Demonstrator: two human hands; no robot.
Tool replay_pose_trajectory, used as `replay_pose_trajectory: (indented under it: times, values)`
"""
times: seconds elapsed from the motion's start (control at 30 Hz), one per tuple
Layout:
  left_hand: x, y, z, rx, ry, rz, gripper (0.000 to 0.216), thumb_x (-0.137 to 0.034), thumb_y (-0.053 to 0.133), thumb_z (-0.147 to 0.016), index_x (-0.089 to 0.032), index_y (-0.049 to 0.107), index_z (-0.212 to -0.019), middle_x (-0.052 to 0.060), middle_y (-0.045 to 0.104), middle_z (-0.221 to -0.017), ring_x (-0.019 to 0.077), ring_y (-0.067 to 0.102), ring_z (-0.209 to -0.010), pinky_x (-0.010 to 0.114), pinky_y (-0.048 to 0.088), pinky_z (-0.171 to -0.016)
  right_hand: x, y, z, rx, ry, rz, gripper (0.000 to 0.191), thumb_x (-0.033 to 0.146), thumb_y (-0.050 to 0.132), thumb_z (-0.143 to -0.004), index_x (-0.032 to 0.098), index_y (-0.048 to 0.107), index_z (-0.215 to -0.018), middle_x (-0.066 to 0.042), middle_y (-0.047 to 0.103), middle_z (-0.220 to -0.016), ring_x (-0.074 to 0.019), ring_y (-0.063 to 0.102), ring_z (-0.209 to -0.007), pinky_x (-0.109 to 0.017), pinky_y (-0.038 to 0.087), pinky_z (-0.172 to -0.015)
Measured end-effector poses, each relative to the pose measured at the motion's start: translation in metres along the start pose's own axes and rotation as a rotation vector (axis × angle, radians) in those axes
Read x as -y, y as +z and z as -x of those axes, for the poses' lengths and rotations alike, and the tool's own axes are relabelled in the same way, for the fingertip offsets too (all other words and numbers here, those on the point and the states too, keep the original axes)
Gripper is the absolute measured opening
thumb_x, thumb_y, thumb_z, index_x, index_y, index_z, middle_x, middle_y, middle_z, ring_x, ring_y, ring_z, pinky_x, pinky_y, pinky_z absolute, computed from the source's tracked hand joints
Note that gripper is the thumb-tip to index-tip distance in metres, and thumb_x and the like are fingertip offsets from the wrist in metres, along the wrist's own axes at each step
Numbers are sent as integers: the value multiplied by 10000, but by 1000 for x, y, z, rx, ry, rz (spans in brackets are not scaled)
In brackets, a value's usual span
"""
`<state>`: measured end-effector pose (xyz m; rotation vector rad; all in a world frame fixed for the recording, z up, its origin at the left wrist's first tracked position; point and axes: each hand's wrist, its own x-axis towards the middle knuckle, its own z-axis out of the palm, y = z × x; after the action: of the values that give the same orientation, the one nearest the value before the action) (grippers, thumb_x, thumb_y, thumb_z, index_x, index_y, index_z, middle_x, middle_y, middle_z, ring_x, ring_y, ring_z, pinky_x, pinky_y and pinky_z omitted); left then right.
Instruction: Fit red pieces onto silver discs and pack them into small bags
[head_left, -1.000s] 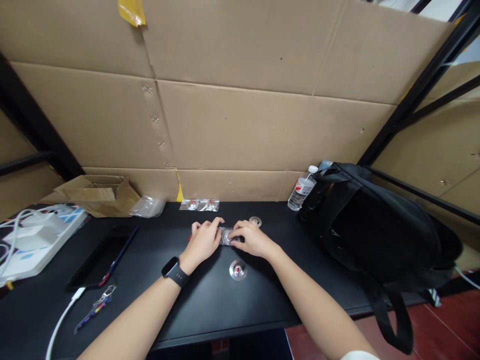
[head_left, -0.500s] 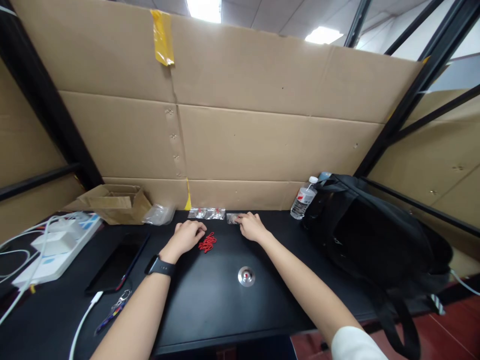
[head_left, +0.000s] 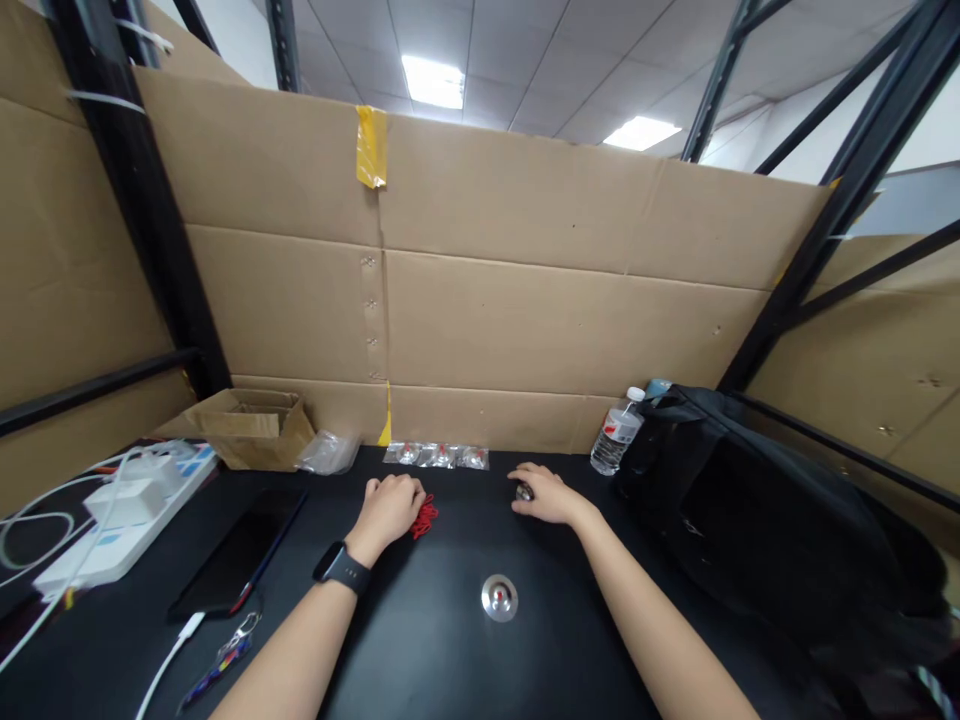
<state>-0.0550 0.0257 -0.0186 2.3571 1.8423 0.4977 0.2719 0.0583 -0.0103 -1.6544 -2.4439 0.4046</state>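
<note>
Right hand (head_left: 544, 495) pulled back, grip pinching a metal disc (head_left: 524, 492); left hand (head_left: 390, 505) rests unclenched.

— Where do we look from?
— From our head, forward and down across the tabletop (head_left: 420, 640), facing the cardboard wall (head_left: 540, 320) along its far edge.
— How near?
— Near: our left hand (head_left: 390, 505) and right hand (head_left: 544, 495) sit mid-frame. One view only.

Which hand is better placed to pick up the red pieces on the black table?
Left. The left hand lies against the red pieces, fingers touching them. The right hand is farther off, its fingers on a small metal disc.
</note>
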Motion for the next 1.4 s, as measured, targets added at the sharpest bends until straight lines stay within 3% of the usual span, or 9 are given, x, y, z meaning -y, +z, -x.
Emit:
replay_pose_trajectory:
  times: [0.1, 0.23, 0.33, 0.53, 0.73, 1.13, 1.4]
  values:
    - [3, 1, 1, 33, -5, -18, 265, -234, 457, -946, -238, 715, -885, 62, 738, -981, 251, 633, -1010, 399, 302, -869, -17, 2, 17, -65, -79, -132, 612, 275, 792, -699, 208, 638, -1288, -122, 591, -1322, -286, 560, -1196, -415, 394, -1056]
    - [8, 4, -2, 80, -24, 23, 172, -226, 567, -861, -277, 711, -937, 27, 735, -1012, 228, 628, -1016, 381, 297, -883, -22, 7, 27, -156, -111, -214, 371, 147, 689, -758, 221, 703, -1122, -70, 667, -1131, -231, 618, -1045, -333, 459, -948]
    - [7, 7, -3, 62, -34, 21, 185, -199, 557, -843, -276, 713, -908, 19, 735, -984, 223, 625, -1014, 376, 294, -883, -18, 7, 28, -194, -108, -216, 329, 115, 636, -768, 220, 708, -1072, -58, 668, -1074, -212, 622, -995, -303, 466, -909]
    - [2, 7, -2, -16, -84, -34, 178, -223, 543, -843, -239, 720, -836, 55, 740, -916, 262, 627, -985, 401, 286, -884, -18, 12, 26, -229, -101, -257, 307, 147, 592, -766, 221, 702, -1043, -61, 657, -1088, -221, 612, -1038, -333, 444, -969]
    - [0, 15, -4, -37, -144, -41, 188, -191, 532, -815, -214, 717, -844, 77, 740, -941, 261, 635, -990, 409, 284, -910, -26, 20, 19, -247, -102, -309, 304, 161, 578, -751, 237, 693, -1022, -56, 662, -1060, -226, 620, -1006, -333, 460, -930]
    - [2, 19, -6, -38, -213, 43, 140, -241, 567, -783, -221, 705, -798, 81, 753, -911, 280, 648, -990, 425, 301, -911, -23, 12, 18, -320, -102, -360, 303, 210, 603, -754, 247, 684, -1044, -72, 660, -1109, -254, 608, -1085, -356, 437, -1001]
    - [8, 15, -12, -52, -254, 72, 151, -230, 576, -778, -228, 700, -864, 46, 749, -932, 239, 645, -985, 376, 295, -907, -18, 10, 18, -367, -124, -401, 266, 256, 615, -801, 265, 689, -1056, -96, 634, -1196, -266, 584, -1134, -381, 424, -1042]
